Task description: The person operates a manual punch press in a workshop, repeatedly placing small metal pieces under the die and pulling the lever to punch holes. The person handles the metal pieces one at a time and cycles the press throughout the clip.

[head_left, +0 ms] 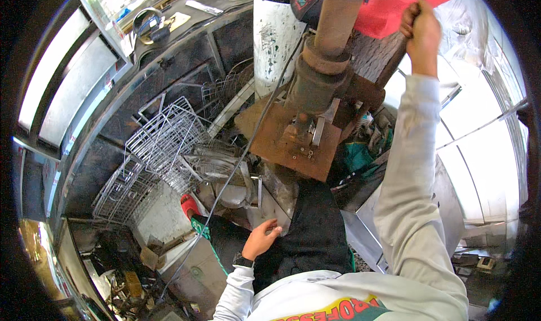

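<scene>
In front of me stands a rusty brown press (321, 78) with a thick upright cylinder and a flat steel plate (296, 152). A small bright metal piece (318, 130) sits in the middle of that plate. My right hand (422, 36) is raised at the far right, its fingers closed around the end of a brown lever (393, 67) that runs down to the press. My left hand (261, 240) hovers over my lap, thumb and fingers curled together. Whether something small lies in them is hidden. Just beyond it, flat metal pieces (270, 208) lie below the press.
Wire racks (169, 138) are stacked at the left. A dark cable (248, 143) runs diagonally past the press. Behind stand a white post (273, 56) and a workbench (220, 19) with tools. Red cloth (383, 11) hangs near my right hand. Scrap fills a box (79, 248) at lower left.
</scene>
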### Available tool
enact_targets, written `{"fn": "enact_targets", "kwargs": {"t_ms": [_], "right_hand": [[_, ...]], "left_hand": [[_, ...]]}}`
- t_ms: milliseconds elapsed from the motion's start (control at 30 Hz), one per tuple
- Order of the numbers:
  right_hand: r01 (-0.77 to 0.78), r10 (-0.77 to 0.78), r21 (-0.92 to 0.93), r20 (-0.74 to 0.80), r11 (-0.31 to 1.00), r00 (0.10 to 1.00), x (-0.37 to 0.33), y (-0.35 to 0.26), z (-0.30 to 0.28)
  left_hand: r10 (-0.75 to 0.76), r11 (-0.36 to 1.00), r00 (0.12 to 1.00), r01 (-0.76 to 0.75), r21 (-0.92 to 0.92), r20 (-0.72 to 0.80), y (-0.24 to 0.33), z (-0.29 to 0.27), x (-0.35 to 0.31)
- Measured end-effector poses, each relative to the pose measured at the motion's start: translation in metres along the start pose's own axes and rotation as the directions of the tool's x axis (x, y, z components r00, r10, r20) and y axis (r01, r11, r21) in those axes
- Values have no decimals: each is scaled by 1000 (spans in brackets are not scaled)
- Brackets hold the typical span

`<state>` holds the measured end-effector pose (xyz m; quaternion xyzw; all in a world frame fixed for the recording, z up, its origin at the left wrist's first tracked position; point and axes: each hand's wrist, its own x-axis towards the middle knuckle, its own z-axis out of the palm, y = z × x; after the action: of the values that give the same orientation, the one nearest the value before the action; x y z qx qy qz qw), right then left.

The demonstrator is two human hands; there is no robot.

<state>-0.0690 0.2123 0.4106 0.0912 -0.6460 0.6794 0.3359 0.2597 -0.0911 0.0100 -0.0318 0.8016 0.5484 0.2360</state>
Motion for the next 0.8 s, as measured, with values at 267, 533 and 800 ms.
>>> {"fn": "enact_targets", "kwargs": {"t_ms": [267,533,800], "right_hand": [[178,-183,116,36,977,983,-88,-26,13],[264,-265,48,32,963,964,-127,-24,-9],[512,-514,-151,32,845,857,-5,26,-13]], "left_hand": [[-67,998,996,66,-16,-60,-31,1,-26],[66,994,997,-69,87,40,-2,5,-7],[-24,981,997,9,195,72,4,9,-6]]}}
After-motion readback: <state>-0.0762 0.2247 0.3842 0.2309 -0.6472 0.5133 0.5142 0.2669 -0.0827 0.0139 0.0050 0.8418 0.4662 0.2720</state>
